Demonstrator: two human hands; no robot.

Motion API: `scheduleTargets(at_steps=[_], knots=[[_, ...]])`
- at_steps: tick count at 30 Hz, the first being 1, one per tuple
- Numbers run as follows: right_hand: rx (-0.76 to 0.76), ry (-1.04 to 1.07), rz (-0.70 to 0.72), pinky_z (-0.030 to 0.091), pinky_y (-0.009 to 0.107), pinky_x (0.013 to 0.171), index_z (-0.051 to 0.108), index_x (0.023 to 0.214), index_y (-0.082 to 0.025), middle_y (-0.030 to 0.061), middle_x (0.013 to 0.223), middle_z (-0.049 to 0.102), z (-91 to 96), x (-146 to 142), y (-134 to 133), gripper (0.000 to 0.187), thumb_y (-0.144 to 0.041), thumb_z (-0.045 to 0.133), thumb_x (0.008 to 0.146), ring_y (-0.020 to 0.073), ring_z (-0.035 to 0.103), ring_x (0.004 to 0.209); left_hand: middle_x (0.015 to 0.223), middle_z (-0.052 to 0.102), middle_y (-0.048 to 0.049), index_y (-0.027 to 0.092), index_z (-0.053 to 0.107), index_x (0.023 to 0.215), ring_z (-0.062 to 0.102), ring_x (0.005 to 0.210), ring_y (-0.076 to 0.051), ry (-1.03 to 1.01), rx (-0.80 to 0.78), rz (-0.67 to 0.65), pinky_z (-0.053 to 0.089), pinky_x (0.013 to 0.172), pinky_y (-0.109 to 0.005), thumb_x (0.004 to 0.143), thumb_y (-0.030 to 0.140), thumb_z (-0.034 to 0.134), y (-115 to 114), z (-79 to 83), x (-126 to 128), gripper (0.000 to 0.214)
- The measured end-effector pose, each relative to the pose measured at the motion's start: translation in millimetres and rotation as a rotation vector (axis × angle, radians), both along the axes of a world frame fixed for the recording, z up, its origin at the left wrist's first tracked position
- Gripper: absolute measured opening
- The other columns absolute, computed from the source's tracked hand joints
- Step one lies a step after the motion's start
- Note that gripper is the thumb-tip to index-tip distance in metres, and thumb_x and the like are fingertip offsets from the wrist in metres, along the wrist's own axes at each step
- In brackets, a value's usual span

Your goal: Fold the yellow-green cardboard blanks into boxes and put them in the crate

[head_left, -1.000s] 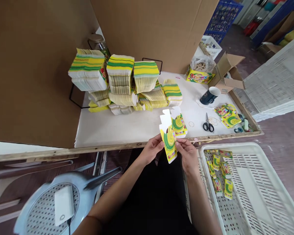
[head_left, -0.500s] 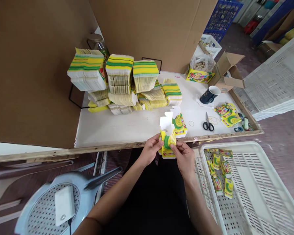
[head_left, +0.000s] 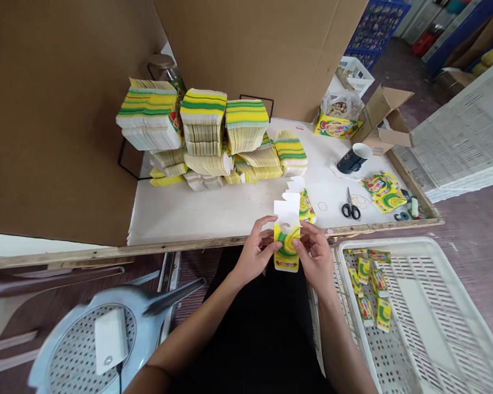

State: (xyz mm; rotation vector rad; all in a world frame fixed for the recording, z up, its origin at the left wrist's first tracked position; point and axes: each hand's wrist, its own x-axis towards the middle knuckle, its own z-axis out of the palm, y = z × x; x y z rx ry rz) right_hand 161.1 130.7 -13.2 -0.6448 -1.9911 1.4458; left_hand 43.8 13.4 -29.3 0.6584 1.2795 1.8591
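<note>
Between both hands I hold a small yellow and green carton (head_left: 287, 244) just off the table's front edge, its white top flap standing up. My left hand (head_left: 257, 253) pinches its left side and my right hand (head_left: 315, 253) grips its right side. Behind it, a short pile of flat cartons (head_left: 305, 204) lies on the white table (head_left: 213, 210). Tall stacks of flat carton blanks (head_left: 205, 131) stand at the back of the table. A white plastic crate (head_left: 419, 306) at my right holds several folded cartons (head_left: 370, 290).
Scissors (head_left: 349, 207), rubber bands, a dark mug (head_left: 353, 158) and more flat cartons (head_left: 384, 191) lie on the table's right part. Brown cardboard walls stand behind and to the left. A grey plastic stool (head_left: 107, 334) with a white device on it sits at lower left.
The carton has gone from a flat tilted blank to an upright opened box held squarely between both hands, its white flap now raised.
</note>
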Motion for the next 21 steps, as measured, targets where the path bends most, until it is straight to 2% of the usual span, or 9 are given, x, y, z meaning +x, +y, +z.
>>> scheduleTargets(at_steps=[4,7,9,12,14,17,20,21], knots=[[-0.015,-0.04,0.118,0.042,0.026,0.062,0.059,0.11,-0.026,0.0002,0.088,0.06,5.9,8,11,0.021,-0.03,0.064,0.09,0.0141,0.052,0.071,0.096,0.07,-0.0055,0.021,0.047,0.114,0.067,0.084,-0.015,-0.005,0.005,-0.14,0.051,0.078,-0.026,0.083,0.029,0.072,-4,0.0,-3,0.041],[-0.033,-0.068,0.185,0.04,0.025,0.061,0.06,0.098,-0.024,-0.0013,0.082,0.058,8.4,13,17,0.013,-0.028,0.066,0.088,0.0131,0.049,0.068,0.091,0.069,-0.0038,0.02,0.048,0.107,0.066,0.077,-0.013,-0.017,-0.012,-0.198,0.05,0.073,-0.023,0.08,0.029,0.075,-7,-1.7,-2,0.04],[-0.023,-0.082,0.203,0.039,0.025,0.061,0.061,0.095,-0.023,-0.001,0.083,0.059,10.7,15,20,0.01,-0.028,0.067,0.087,0.0129,0.049,0.069,0.093,0.07,-0.0039,0.022,0.046,0.117,0.067,0.078,-0.014,-0.051,-0.023,-0.204,0.05,0.073,-0.024,0.079,0.029,0.076,-9,-2.5,-1,0.05],[0.002,-0.126,0.23,0.04,0.026,0.062,0.064,0.092,-0.022,0.0002,0.083,0.062,13.8,17,23,0.009,-0.03,0.066,0.088,0.0132,0.051,0.068,0.101,0.072,-0.0059,0.029,0.025,0.144,0.07,0.085,-0.018,-0.14,-0.033,-0.265,0.052,0.078,-0.028,0.078,0.029,0.077,-10,-3.5,-3,0.084],[0.007,-0.158,0.25,0.043,0.027,0.063,0.067,0.09,-0.021,0.0015,0.082,0.064,13.8,19,23,0.013,-0.034,0.064,0.09,0.0145,0.054,0.069,0.101,0.072,-0.0077,0.027,0.025,0.148,0.07,0.085,-0.019,-0.156,-0.051,-0.344,0.052,0.077,-0.028,0.077,0.031,0.078,-10,-4.0,-5,0.088],[0.02,-0.135,0.147,0.048,0.029,0.066,0.067,0.096,-0.021,0.0037,0.087,0.067,10.6,20,22,0.018,-0.038,0.062,0.092,0.0173,0.06,0.074,0.097,0.073,-0.0087,0.02,0.048,0.136,0.07,0.085,-0.02,-0.133,-0.075,-0.343,0.052,0.074,-0.027,0.074,0.033,0.08,-8,-3.6,-7,0.071],[0.029,-0.039,-0.021,0.05,0.03,0.067,0.058,0.115,-0.023,0.0045,0.09,0.067,9.5,20,21,0.029,-0.041,0.059,0.093,0.0189,0.063,0.078,0.098,0.073,-0.0078,0.019,0.057,0.123,0.069,0.081,-0.019,-0.089,-0.092,-0.232,0.053,0.072,-0.026,0.074,0.034,0.08,-5,-1.2,-5,0.056],[0.034,-0.029,-0.033,0.05,0.03,0.067,0.057,0.119,-0.023,0.004,0.087,0.067,10.4,20,21,0.032,-0.042,0.057,0.093,0.0188,0.063,0.078,0.099,0.073,-0.0079,0.019,0.058,0.12,0.069,0.08,-0.018,-0.063,-0.101,-0.205,0.054,0.072,-0.026,0.074,0.033,0.079,-4,0.0,-5,0.052]])
